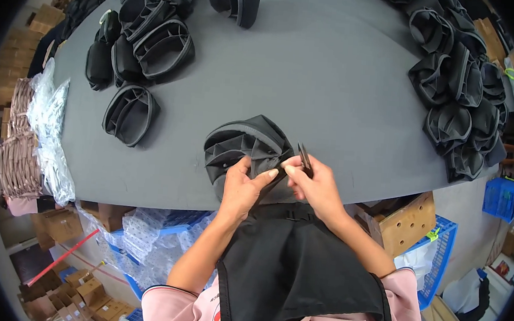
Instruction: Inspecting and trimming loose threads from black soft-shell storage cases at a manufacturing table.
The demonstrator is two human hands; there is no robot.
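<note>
Work position: lower centre of the frame, at the near edge of a broad grey table (322,93). The item being handled is a black rounded fabric pouch (253,127) with thin inner dividers; it rests on the tabletop, its opening partly in view and its near right side bunched under the fingers.

Left hand (242,191): closed on the pouch, thumb laid along the bunched rim, fingers partly hidden in the opening. Right hand (316,186): curled round a pair of small dark metal snips (304,158), tips pointing toward the top of the frame and away from the cloth. Its thumb and forefinger are brought together at the pouch's right edge, beside the left thumb; whether a thread lies between them is too small to tell.

Judged step: detail work at the rim, probably finding or drawing out a loose end, cutting not yet under way. Next move would call for a steady left grip, then turning the snips toward the edge without nicking the fabric.

Surroundings: similar black pouches sit in a cluster at upper left (164,47), another group along the right side (448,124), and one at top centre (248,3)
</note>
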